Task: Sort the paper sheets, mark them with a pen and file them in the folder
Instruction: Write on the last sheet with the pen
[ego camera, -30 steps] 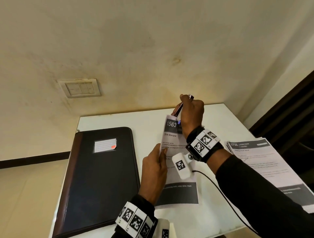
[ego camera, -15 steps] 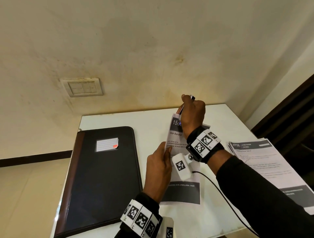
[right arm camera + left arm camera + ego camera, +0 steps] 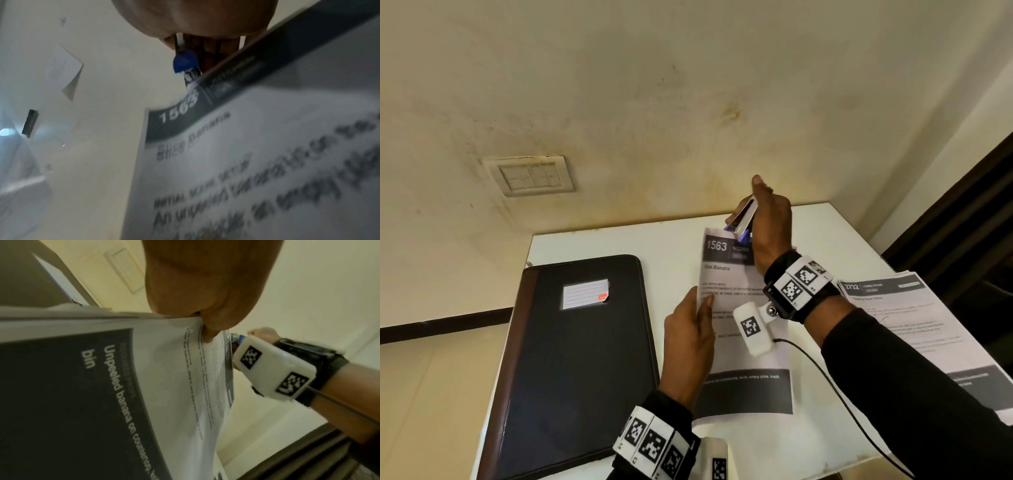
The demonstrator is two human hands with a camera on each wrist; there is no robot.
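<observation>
Far L on white table (image 3: 825,233): black folder (image 3: 571,370), closed, lying flat, label on cover. Mid: L hand (image 3: 690,342) pinching L edge of printed sheet (image 3: 746,387) headed "1563" (lifted off table, lower part curling, per L wrist view), w/ R hand (image 3: 770,229) at its top edge, fingers curled round blue-tipped pen (image 3: 741,219), tip at dark header. Far R: stack of more sheets (image 3: 914,329), top one headed "2732", at table's R edge.

Printed sheet (image 3: 743,346) lifted over white table; closed black folder (image 3: 582,359) beside.
</observation>
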